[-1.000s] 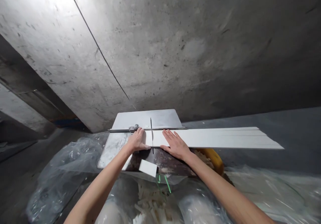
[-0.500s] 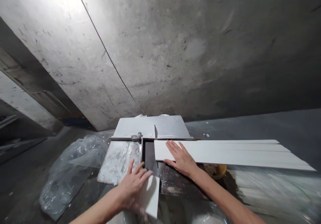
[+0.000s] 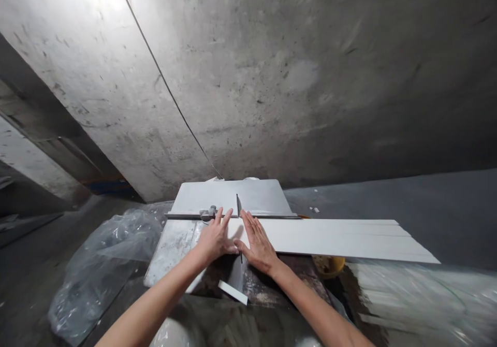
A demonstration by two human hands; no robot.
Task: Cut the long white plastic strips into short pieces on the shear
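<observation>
A long white board (image 3: 341, 237) lies across the saw table (image 3: 171, 248), reaching far out to the right. My left hand (image 3: 218, 237) rests with fingers spread at the board's left end, beside a small metal clamp (image 3: 208, 213). Flat on the board lies my right hand (image 3: 257, 243), fingers stretched forward and thumb toward the left hand. A thin dark upright blade (image 3: 238, 202) stands just beyond and between the fingertips. Near the table's front edge is a small white piece (image 3: 233, 292), touched by neither hand.
Crumpled clear plastic (image 3: 104, 269) lies on the floor at left. A yellow container (image 3: 334, 266) sits under the board at right, next to plastic-wrapped white material (image 3: 419, 295). Behind the table rises a concrete wall (image 3: 272, 88).
The long board has moved left along the table. My left hand has left the white piece near the front and come up to the board's end. That front piece now looks smaller or falling.
</observation>
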